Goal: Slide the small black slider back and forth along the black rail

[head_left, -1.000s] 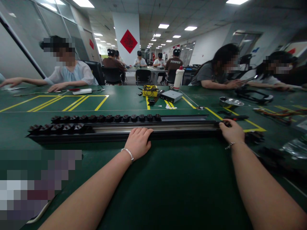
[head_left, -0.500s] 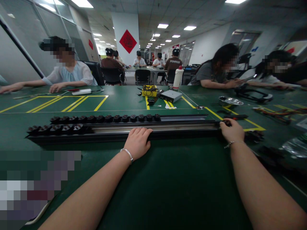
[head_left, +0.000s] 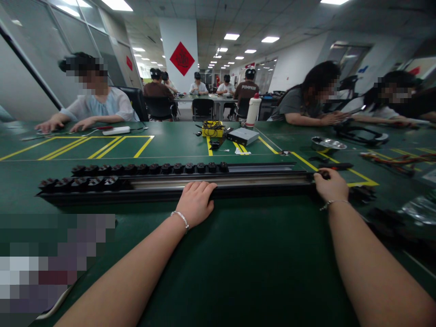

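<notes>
Clock positions from the wearer's place, 12 straight ahead.

Item 1: near rail (head_left: 160, 183), one, long and dark, with a bright metal channel; lies on the green worktop (head_left: 252, 263), spanning roughly 10 to 2 o'clock. Near row of plug-like pieces (head_left: 80, 182), five, seated at its 10 o'clock end. Handling, judged by eye: stiff and straight, of modest weight, smooth enough to slide along the worktop. Best held by its two long outer walls, in two places well apart.

Item 2: far rail (head_left: 262, 167), just beyond and alongside; far row of plug-like pieces (head_left: 150, 168), about a dozen.

Item 3: small dark piece (head_left: 325, 173), at 1 to 2 o'clock, by the near rail's end. Probably light, rigid and hard; best pinched by its sides. Partly covered; contact with the rail cannot be told.

Hands, two, well apart. Left hand (head_left: 196, 203), just short of 12: fingers laid over the near rail, thumb on the near side; whether gripping or resting, cannot tell. Right hand (head_left: 331, 187), 1 to 2 o'clock: thumb and fingers closed about the small dark piece.

Also present: loose dark pieces (head_left: 363, 194), 2 o'clock; silver dish (head_left: 329, 144), 1 o'clock; grey box (head_left: 243, 136), 12 o'clock.
</notes>
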Motion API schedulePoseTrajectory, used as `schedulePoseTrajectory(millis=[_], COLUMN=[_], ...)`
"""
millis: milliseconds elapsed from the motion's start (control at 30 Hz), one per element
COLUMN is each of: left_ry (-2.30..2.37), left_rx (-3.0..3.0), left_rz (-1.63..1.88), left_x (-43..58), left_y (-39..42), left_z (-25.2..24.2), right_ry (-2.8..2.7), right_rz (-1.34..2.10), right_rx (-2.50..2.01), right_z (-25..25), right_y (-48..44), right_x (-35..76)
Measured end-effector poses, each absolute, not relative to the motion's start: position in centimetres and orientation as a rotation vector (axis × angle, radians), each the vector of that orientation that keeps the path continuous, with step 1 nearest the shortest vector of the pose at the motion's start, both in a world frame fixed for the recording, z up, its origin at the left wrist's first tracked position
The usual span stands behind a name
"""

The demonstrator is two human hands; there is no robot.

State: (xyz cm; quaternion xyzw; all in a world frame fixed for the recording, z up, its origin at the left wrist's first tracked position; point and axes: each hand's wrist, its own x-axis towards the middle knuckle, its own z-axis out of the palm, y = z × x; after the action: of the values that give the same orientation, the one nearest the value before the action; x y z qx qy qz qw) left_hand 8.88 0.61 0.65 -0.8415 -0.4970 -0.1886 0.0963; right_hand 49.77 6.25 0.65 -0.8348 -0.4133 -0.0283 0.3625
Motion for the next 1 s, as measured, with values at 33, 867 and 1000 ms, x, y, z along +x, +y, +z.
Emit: schedulePoseTrajectory(millis=[33,867,1000], left_ry=[-1.474,-1.483,-1.484], left_rx=[-2.491,-2.497,-2.500], left_rz=[-0.558,-0.559,-0.554], left_x=[8.87,8.91,8.89], left_y=[0.62,0.58,0.60], left_z=[0.64,0.67,0.61], right_ry=[-1.063,-1.021,-1.030], right_rz=[-0.072,-0.116,-0.101], right_rx=[-2.151,-2.182,-2.185], right_z=[0.63,0.58,0.70], right_y=[6.28,6.20,6.05], right_x=[49.80,50.40,50.35])
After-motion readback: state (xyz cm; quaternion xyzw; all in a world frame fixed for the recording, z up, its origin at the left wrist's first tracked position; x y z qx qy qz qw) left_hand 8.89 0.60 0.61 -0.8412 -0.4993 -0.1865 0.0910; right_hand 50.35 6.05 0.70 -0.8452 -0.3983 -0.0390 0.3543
